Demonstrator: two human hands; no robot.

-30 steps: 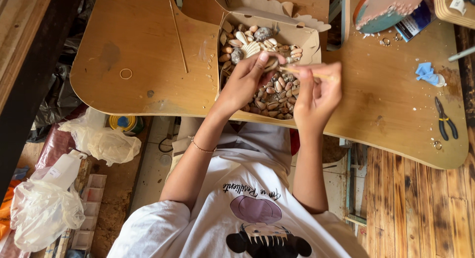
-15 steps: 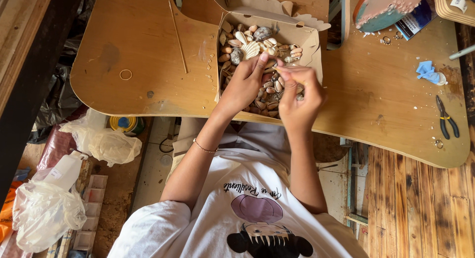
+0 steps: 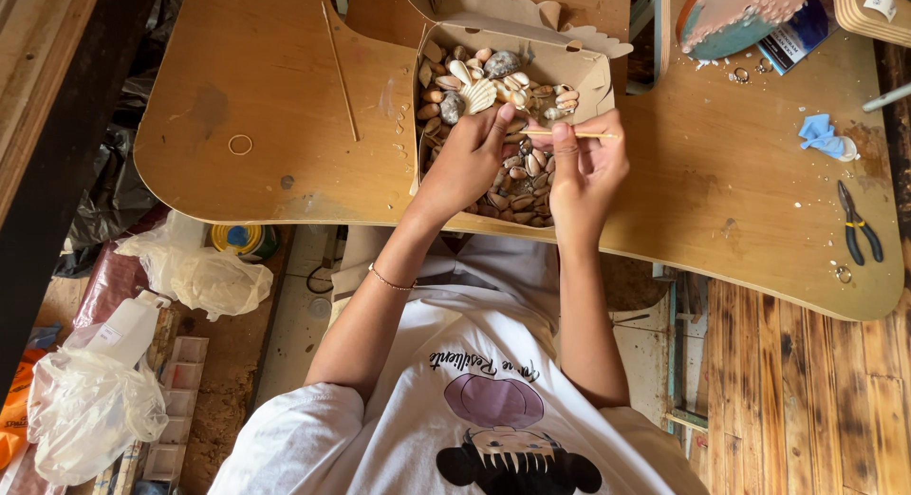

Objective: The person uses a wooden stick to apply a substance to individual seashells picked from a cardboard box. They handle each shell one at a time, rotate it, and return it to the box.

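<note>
Shells (image 3: 531, 177) filled an open cardboard box (image 3: 593, 77) that sat near the front edge of the wooden table (image 3: 285, 106), directly ahead of the person. The table was the largest thing in view, a rounded board. Down to the left of the table, two crumpled plastic bags (image 3: 204, 272) lay among clutter, and a roll of tape (image 3: 242, 239) showed just under the table's edge. On the table's far right stood a round teal-edged piece (image 3: 735, 16), and at its right end lay black pliers (image 3: 859, 234) and a scrap of blue cloth (image 3: 821, 134). A long thin stick (image 3: 340, 73) lay left of the box, with a small ring (image 3: 240, 145) further left.

The left hand (image 3: 470, 158) reached into the box, fingers curled down among the shells; whether it gripped one could not be told. The right hand (image 3: 588, 168) hovered over the box's right side, thumb and forefinger pinched on a thin skewer (image 3: 569, 134) held level across the shells.
</note>
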